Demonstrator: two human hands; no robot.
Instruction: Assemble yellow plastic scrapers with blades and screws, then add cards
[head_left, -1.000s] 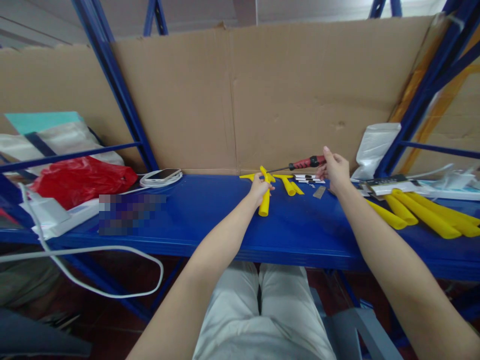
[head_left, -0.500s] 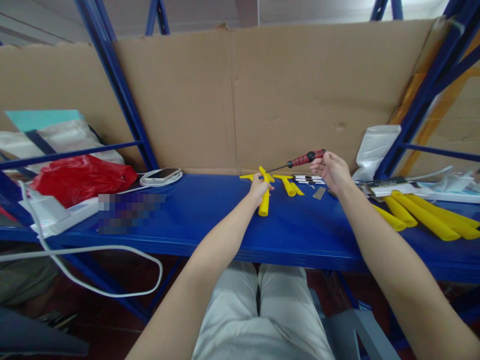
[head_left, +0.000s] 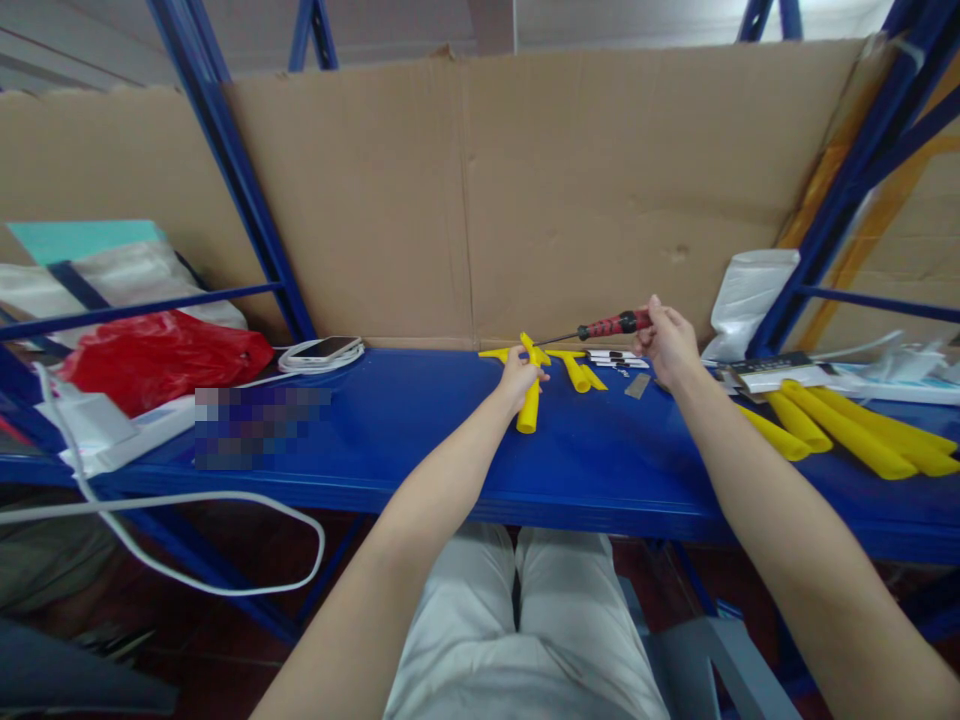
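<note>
- Cardboard (head_left: 600, 170) backs the blue counter (head_left: 405, 430).
- Left hand (head_left: 515, 381) has its grip clamped round a yellow T-shaped piece (head_left: 528, 412) at mid-counter, stem toward 6 o'clock.
- Right hand (head_left: 669, 342) pinches the screwdriver (head_left: 609, 325) by its handle, shaft pointing roughly to 9 o'clock; tip contact unclear.
- Tip might slip if the shaft tilts or the piece twists in a loose grip.
- Piece looks bright yellow, slim-armed, thick-stemmed.

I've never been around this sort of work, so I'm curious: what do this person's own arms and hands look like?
The left hand and right hand are human and ungloved. No sleeves show on the left arm or right arm, nor any watch, cable or marking. Any ring would be too small to tell.
</note>
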